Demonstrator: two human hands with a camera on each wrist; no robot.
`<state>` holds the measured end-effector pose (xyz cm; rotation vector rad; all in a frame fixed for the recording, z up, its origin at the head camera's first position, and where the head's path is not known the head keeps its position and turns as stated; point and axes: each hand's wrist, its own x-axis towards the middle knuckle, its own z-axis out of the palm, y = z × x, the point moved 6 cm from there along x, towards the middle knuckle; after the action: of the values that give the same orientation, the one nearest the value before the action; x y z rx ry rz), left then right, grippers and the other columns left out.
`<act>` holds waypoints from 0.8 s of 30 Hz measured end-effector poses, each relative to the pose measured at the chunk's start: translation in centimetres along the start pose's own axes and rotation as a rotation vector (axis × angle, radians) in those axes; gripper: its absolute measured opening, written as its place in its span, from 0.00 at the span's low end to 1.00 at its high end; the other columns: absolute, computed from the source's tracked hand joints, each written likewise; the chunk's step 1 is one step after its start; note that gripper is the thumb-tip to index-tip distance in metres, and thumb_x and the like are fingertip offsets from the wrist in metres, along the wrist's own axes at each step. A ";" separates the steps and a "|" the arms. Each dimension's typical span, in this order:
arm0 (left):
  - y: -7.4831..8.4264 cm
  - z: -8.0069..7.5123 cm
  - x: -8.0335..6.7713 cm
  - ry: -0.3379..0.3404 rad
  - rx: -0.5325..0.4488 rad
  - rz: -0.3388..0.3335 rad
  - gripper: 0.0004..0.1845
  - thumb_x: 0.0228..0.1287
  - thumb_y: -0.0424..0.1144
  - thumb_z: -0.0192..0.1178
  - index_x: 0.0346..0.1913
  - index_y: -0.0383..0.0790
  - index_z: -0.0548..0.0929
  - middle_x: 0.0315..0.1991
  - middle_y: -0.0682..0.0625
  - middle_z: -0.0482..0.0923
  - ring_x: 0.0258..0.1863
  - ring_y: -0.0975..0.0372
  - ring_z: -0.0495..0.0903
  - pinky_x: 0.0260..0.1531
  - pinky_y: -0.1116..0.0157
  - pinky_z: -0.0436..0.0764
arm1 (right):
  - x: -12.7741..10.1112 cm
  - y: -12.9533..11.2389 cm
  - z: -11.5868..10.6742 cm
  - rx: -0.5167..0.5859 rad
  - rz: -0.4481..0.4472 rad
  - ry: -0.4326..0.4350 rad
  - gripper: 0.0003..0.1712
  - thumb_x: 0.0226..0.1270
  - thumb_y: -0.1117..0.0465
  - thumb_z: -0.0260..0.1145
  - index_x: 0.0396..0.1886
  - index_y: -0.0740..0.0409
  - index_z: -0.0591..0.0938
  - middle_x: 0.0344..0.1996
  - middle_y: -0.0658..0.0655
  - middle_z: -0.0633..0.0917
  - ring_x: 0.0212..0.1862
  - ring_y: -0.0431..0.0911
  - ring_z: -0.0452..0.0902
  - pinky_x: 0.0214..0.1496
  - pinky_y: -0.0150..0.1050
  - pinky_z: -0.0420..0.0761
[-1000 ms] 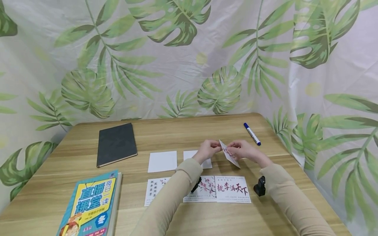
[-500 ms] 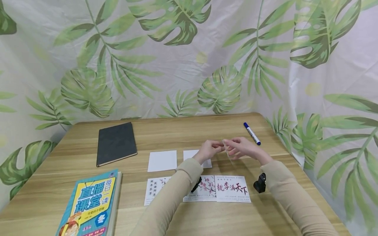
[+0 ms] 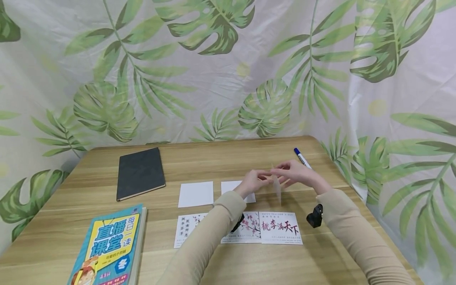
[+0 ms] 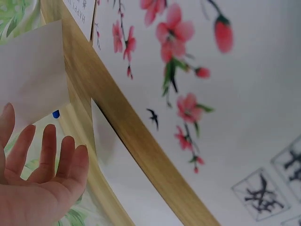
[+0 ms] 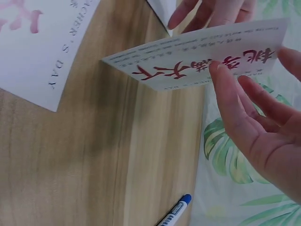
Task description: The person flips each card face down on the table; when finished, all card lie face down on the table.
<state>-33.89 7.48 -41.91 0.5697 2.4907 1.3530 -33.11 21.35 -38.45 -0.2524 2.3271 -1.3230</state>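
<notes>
A printed card (image 3: 277,192) stands almost edge-on between both hands, above the table. Its side with red Chinese characters, the card's front (image 5: 186,68), faces my right hand (image 5: 263,132) in the right wrist view. Right fingers hold it near its upper end and along the printed face. My left hand (image 4: 44,183) is on the blank side, its fingers fairly straight and spread, fingertips right at the card's lower edge (image 4: 40,80). From the head view, the left hand (image 3: 253,182) and right hand (image 3: 297,174) meet at the card's top.
Printed cards, including one with red characters (image 3: 281,228), lie in a row in front. Behind them are two blank white cards, one at left (image 3: 196,194), one partly hidden (image 3: 229,185). A black notebook (image 3: 140,174), a blue book (image 3: 107,249) and a blue-capped marker (image 3: 302,158) surround them.
The card has turned from showing its printed face to the head view to nearly edge-on. My right fingers have shifted along it and the right hand has risen slightly; the left hand stays about in place.
</notes>
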 end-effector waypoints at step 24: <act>-0.4 0.3 -0.1 -0.014 0.103 -0.069 0.22 0.55 0.39 0.67 0.53 0.35 0.79 0.50 0.42 0.80 0.45 0.55 0.79 0.41 0.67 0.79 | -1.0 1.1 -2.7 -0.031 0.015 0.053 0.19 0.63 0.71 0.56 0.52 0.75 0.68 0.35 0.58 0.78 0.35 0.43 0.77 0.34 0.37 0.83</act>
<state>-33.78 7.48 -42.43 0.5080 2.5553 1.1985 -33.38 24.35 -37.89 -0.2109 2.3902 -1.3028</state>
